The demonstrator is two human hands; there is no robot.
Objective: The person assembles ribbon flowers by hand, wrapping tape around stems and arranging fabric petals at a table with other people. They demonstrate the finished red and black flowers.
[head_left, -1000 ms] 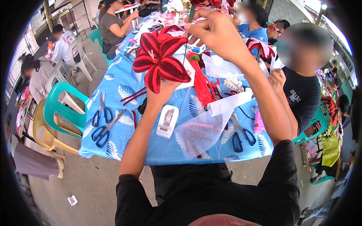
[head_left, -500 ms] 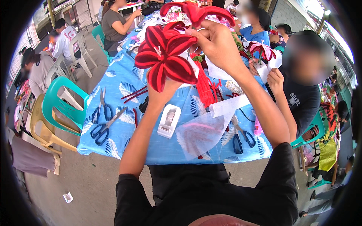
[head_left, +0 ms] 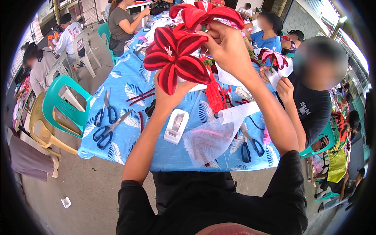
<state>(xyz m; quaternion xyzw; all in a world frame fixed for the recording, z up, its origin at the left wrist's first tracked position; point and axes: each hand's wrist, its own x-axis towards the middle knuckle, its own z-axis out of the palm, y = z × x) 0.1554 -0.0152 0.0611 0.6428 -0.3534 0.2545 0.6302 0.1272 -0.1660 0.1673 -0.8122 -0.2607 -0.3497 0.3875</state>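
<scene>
Above the table, my left hand (head_left: 172,92) is closed beneath a big red flower (head_left: 177,58) of fuzzy pipe cleaners with pale stamens. White wrapping paper (head_left: 197,87) shows behind its petals; the stems are hidden. A second red flower (head_left: 196,17) rises behind it, tilted away. My right hand (head_left: 229,49) has its fingers bent in a pinch right under that second flower, holding it near its base. Below the right hand hang bright red strips (head_left: 214,96). Green fuzzy bits (head_left: 207,62) peek out between the hands.
Scissors (head_left: 105,133) lie on the blue leaf-patterned tablecloth (head_left: 164,156), with more scissors (head_left: 250,145) at right. A white tape dispenser (head_left: 176,126) and a translucent sheet (head_left: 211,141) lie between. A person (head_left: 313,102) at right holds a red-and-white flower (head_left: 274,58). A green chair (head_left: 64,102) stands left.
The second flower has turned upright, so its pale stamens now show. The front flower has shifted slightly right in my left hand. My right hand stays at about the same place.
</scene>
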